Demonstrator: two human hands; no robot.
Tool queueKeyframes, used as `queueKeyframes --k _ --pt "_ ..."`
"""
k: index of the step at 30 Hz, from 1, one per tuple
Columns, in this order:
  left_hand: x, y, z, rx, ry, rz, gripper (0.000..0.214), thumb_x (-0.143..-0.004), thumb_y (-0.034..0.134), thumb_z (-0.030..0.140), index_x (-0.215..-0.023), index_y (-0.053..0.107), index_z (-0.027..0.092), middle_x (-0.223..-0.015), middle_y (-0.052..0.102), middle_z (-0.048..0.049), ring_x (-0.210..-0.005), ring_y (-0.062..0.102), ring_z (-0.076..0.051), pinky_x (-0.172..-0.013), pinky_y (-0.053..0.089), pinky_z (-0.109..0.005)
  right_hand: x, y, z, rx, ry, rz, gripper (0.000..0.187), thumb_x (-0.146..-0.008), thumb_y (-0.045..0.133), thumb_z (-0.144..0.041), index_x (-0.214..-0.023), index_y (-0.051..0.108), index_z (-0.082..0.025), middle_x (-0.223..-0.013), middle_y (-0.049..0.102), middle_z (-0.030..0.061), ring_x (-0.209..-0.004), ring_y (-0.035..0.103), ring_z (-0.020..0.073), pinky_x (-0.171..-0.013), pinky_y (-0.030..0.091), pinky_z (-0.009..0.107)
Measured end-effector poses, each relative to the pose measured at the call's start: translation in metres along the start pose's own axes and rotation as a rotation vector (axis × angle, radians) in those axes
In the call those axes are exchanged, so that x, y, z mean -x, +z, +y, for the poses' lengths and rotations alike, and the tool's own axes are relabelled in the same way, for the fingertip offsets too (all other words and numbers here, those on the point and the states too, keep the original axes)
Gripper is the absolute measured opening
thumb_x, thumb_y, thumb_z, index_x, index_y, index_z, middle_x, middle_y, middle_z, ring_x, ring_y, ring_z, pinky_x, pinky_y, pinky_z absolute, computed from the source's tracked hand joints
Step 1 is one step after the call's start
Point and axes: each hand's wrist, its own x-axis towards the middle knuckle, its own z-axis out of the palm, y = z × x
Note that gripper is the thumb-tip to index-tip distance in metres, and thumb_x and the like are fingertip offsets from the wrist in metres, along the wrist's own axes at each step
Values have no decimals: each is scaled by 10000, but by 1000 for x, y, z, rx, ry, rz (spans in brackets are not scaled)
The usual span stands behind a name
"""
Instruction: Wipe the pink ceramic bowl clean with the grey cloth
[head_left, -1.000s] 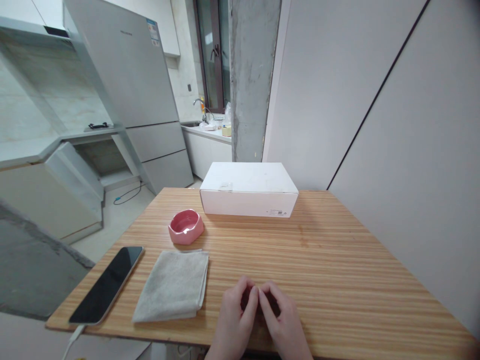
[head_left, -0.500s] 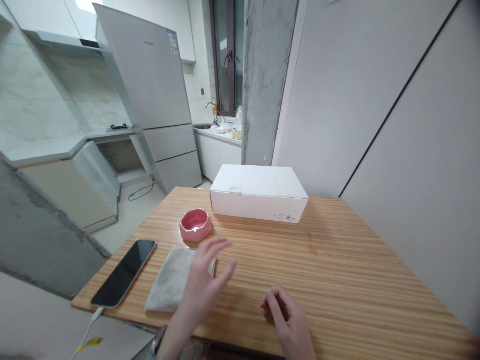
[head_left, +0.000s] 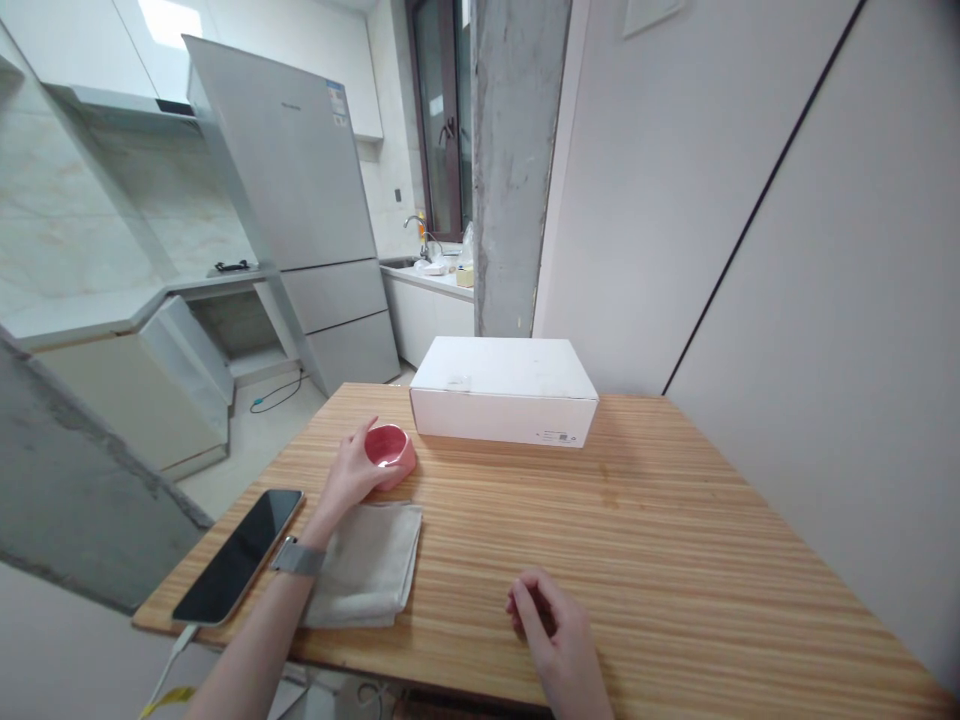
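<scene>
My left hand (head_left: 355,467) is at the left side of a pink ceramic bowl (head_left: 403,465), its thumb along the near rim and its fingers round the far left side. The bowl stands upright on the table and looks bare inside. Under my left forearm lies a folded grey cloth (head_left: 375,565), partly covered by the wrist with its watch. My right hand (head_left: 551,635) rests near the table's front edge, its fingers curled in with the thumb against them. I see nothing in it.
A white cardboard box (head_left: 502,410) stands at the back of the wooden table (head_left: 675,560). A black phone (head_left: 240,555) with a charging cable (head_left: 174,660) lies at the left edge. A wall is on the right, and a fridge (head_left: 300,180) stands behind.
My left hand has moved from above the cloth, forward and left, to the pink bowl. My right hand stays curled in place. The view has shifted slightly.
</scene>
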Motion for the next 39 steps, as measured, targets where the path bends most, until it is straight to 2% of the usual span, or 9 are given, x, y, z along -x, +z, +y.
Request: queueKeyframes --k 5,8,12,17,22,31,34,37,39 --pt "11 15 38 64 96 -20 875 -584 804 376 -1368 454 209 -1168 611 -106 -1048 605 -289 -922 476 -420 1 2 -1 -33 -4 14 406 -929 462 -546 -723 559 -210 -649 576 9 -585 546 163 -552 424 249" --pt "17 34 72 126 156 -82 871 -574 820 335 -1362 462 239 -1165 618 -85 -1017 619 -253 -905 492 -378 0 0 -1 -41 -15 -2 389 -933 470 -526 -730 564 -207 -657 581 13 -603 558 167 -564 430 250" --pt "23 61 112 253 219 -151 865 -558 823 249 -1350 474 222 -1176 606 -101 -1025 604 -246 -925 480 -375 -1 -3 -2 -33 -10 -33 386 -938 463 -519 -737 561 -204 -664 578 17 -614 563 169 -577 441 256" --pt "32 83 141 289 222 -175 818 -555 822 245 -1309 505 251 -1188 577 -100 -1009 591 -245 -929 466 -371 0 -3 -3 -36 11 -33 395 -939 450 -530 -739 547 -204 -660 558 13 -602 543 165 -562 423 258" --pt "33 93 153 213 186 -221 821 -557 825 345 -1307 494 299 -1183 545 -86 -1003 600 -256 -905 466 -359 0 -3 -3 -36 9 -35 371 -939 462 -511 -757 561 -204 -675 574 16 -629 560 174 -580 423 263" --pt "30 98 152 209 183 -252 799 -567 814 323 -1301 500 294 -1184 537 -95 -1038 592 -279 -930 453 -373 1 -3 -5 -9 15 -43 355 -950 452 -500 -765 555 -214 -688 577 14 -651 560 182 -611 425 276" --pt "29 99 151 225 192 -274 905 -548 839 332 -1365 453 273 -1235 528 -119 -1094 578 -304 -967 434 -410 1 -4 -7 -3 16 -44 348 -952 451 -489 -770 559 -213 -699 582 15 -658 563 183 -617 422 277" --pt "32 87 151 252 248 -261 1044 -530 867 399 -1435 379 225 -1368 457 -173 -1235 497 -350 -1051 366 -471 1 -4 -11 30 3 -33 343 -955 448 -470 -757 556 -211 -697 582 13 -671 568 186 -634 413 279" --pt "41 69 148 239 313 -245 986 -593 835 446 -1439 384 218 -1449 402 -179 -1328 413 -358 -1099 315 -494 0 -5 -14 57 -5 -22 346 -954 452 -460 -734 547 -210 -679 574 9 -661 560 183 -632 400 280"
